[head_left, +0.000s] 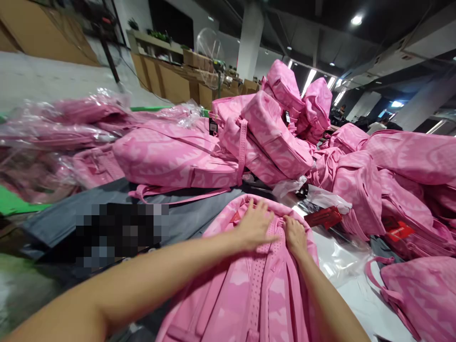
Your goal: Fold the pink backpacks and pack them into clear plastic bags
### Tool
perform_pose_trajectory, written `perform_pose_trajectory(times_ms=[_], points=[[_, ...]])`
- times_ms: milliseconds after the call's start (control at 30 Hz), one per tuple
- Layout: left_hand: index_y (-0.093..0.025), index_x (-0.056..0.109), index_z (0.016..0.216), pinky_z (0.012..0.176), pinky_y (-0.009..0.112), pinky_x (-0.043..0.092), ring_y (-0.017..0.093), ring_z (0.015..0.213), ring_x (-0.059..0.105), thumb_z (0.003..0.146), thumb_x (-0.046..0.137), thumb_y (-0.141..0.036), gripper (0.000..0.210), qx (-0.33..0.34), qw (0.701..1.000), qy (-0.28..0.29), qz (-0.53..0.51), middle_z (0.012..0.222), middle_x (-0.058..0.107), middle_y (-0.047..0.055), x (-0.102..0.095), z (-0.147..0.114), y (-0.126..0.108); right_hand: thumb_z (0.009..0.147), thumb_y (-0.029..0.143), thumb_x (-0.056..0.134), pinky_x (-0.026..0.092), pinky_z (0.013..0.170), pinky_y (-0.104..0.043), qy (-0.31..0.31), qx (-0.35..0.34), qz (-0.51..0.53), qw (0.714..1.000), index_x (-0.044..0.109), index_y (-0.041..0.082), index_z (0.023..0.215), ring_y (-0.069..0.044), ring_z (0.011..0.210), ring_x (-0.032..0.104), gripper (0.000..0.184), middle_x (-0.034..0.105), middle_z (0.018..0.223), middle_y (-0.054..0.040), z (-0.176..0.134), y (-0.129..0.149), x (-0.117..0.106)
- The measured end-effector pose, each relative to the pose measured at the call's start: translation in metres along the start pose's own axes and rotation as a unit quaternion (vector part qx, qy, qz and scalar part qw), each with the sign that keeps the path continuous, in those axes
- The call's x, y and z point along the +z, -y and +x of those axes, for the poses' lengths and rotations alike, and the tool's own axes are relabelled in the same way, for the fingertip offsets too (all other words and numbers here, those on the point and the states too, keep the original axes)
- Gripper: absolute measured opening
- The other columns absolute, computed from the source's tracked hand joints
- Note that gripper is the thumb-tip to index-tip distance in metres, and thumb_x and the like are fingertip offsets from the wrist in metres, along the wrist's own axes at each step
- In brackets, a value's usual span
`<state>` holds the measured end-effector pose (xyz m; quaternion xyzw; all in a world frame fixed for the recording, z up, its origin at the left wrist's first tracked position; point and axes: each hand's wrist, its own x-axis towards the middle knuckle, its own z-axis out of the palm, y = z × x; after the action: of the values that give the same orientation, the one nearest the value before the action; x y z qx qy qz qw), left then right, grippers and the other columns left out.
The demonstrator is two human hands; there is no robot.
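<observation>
My bag: pink camo backpack (228,311), bottom ctr of frame, lying in front of me, top end pointing away, lower end cut off by frame edge.
L hand: mine (257,225), on upper part of bag, just L of R hand; fingers spread apart, palm down.
R hand: mine (295,235), at bag's upper R edge; fingers bent & close together, can't tell if clamped on fabric.
Strap: dotted pink strip (257,285), runs down bag mid, below my L hand.
Mid-frame: another pink backpack (171,159) on its side, L of ctr, on dk grey cloth (60,223).
Pile: pink bags (278,137) stacked, upper ctr to R.
R side: red tag (322,217) near clear plastic (344,259); 2nd red tag (399,232) farther R; pink bag (423,294) lower R.
Upper L: pink bags in clear wrap (64,128).
Bkgd: cardboard boxes (199,95), fan (210,45), white column (251,42), top ctr-L.
</observation>
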<state>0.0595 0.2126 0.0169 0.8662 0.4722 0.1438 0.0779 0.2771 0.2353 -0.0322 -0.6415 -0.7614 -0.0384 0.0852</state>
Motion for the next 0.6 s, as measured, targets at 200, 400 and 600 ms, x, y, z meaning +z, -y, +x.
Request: perform_pose_trajectory(times_ms=[200, 400, 600], points=[[-0.027, 0.035, 0.159, 0.123, 0.065, 0.006, 0.045, 0.156, 0.004, 0.086, 0.060, -0.074, 0.090, -0.044, 0.992, 0.065, -0.100, 0.168, 0.020, 0.019, 0.036, -0.016, -0.016, 0.098, 0.008, 0.040, 0.046, 0.103, -0.044, 0.006, -0.055, -0.045, 0.997, 0.054, 0.010, 0.141, -0.030, 0.120, 0.060, 0.046, 0.064, 0.131, -0.0200, -0.008, 0.015, -0.016], [-0.028, 0.042, 0.156, 0.124, 0.065, 0.001, 0.046, 0.156, 0.004, 0.088, 0.059, -0.072, 0.083, -0.116, 0.989, -0.031, -0.090, 0.168, 0.024, 0.017, 0.036, -0.029, 0.014, 0.094, 0.006, 0.051, 0.043, 0.110, -0.039, 0.032, -0.114, -0.062, 0.991, 0.046, 0.020, 0.150, -0.025, 0.138, 0.048, 0.058, 0.048, 0.153, -0.0146, 0.023, 0.003, -0.064], [-0.031, 0.042, 0.156, 0.121, 0.072, 0.003, 0.050, 0.154, -0.003, 0.080, 0.055, -0.085, 0.094, -0.078, 0.990, 0.009, -0.115, 0.170, 0.013, 0.014, 0.045, -0.025, 0.023, 0.081, 0.023, 0.082, 0.054, 0.086, -0.036, 0.177, -0.111, -0.088, 0.974, 0.068, 0.014, 0.108, -0.021, 0.095, 0.068, 0.032, 0.071, 0.103, -0.0058, 0.116, -0.002, -0.054]])
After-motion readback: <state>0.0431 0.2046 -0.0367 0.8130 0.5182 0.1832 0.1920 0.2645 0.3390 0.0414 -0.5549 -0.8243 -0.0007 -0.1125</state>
